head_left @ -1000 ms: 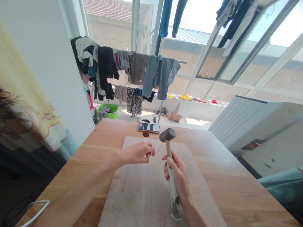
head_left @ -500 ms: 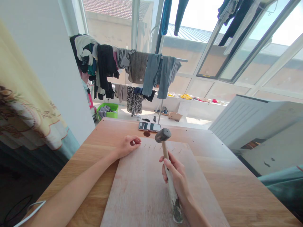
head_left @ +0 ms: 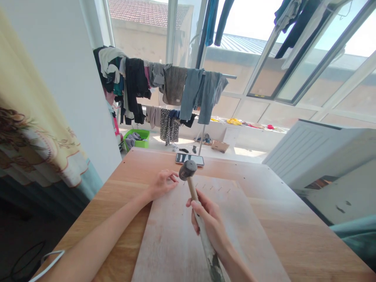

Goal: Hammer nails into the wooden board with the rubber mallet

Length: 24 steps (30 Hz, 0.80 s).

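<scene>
Wooden bench (head_left: 141,168) carries pale cutting board (head_left: 167,243), row of small nails (head_left: 211,188) along its far edge. Hands apart: R hand (head_left: 207,223) clamped on rubber mallet (head_left: 188,170), long axis pointing up-left past the nails; L hand (head_left: 162,185) empty, nearer, just left of row.

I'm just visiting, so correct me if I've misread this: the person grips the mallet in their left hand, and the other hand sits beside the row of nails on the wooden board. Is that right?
Not quite. The head view shows that the right hand grips the mallet, not the left. The left hand sits beside the row of nails on the wooden board.
</scene>
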Available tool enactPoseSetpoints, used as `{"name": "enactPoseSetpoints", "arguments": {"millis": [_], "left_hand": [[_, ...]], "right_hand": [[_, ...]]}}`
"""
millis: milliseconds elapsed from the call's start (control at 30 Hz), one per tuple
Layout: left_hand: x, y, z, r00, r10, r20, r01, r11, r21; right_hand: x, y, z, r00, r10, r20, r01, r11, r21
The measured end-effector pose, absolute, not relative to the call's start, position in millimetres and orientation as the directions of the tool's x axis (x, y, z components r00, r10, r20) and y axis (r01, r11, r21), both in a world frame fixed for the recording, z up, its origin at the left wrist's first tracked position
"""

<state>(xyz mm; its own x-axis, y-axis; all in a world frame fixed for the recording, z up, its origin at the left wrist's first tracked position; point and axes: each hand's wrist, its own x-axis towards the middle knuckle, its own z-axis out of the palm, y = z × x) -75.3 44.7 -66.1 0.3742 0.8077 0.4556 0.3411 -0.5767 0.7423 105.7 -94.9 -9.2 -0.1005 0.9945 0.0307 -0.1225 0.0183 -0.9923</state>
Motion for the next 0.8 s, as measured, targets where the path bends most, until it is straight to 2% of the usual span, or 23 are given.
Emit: {"name": "enactPoseSetpoints", "arguments": {"millis": [167, 333, 433, 500, 567, 667, 800], "left_hand": [[-76.3, 47.3, -68.2, 0.395, 0.799, 0.453, 0.288, -0.576, 0.765], [-77.9, 43.9, -60.7, 0.416, 0.814, 0.406, 0.326, -0.550, 0.769], [-78.1, 42.6, -58.9, 0.434, 0.814, 0.385, 0.362, -0.549, 0.753], [-78.3, 42.0, -58.9, 0.428, 0.822, 0.377, 0.391, -0.544, 0.742], [-78.7, 40.7, -58.8, 0.418, 0.819, 0.394, 0.426, -0.559, 0.711], [-81.7, 34.7, -57.3, 0.413, 0.797, 0.440, 0.499, -0.602, 0.623], [-95.3, 11.7, -55.4, 0.415, 0.774, 0.478, 0.614, -0.626, 0.480]], "right_hand": [[94.0, -90.4, -21.7, -0.076, 0.997, 0.006, -0.049, 0.002, -0.999], [95.5, -90.6, -19.9, -0.073, 0.997, 0.000, -0.049, -0.003, -0.999], [100.0, -96.8, -17.5, -0.094, 0.995, -0.023, -0.130, -0.035, -0.991], [106.5, -106.3, -17.8, -0.047, 0.998, -0.036, -0.221, -0.046, -0.974], [116.2, -120.0, -21.0, 0.056, 0.997, -0.056, -0.287, -0.038, -0.957], [132.2, -144.2, -33.2, 0.206, 0.973, -0.106, -0.293, -0.042, -0.955], [144.4, -172.7, -60.6, 0.255, 0.943, -0.215, -0.253, -0.149, -0.956]]}}
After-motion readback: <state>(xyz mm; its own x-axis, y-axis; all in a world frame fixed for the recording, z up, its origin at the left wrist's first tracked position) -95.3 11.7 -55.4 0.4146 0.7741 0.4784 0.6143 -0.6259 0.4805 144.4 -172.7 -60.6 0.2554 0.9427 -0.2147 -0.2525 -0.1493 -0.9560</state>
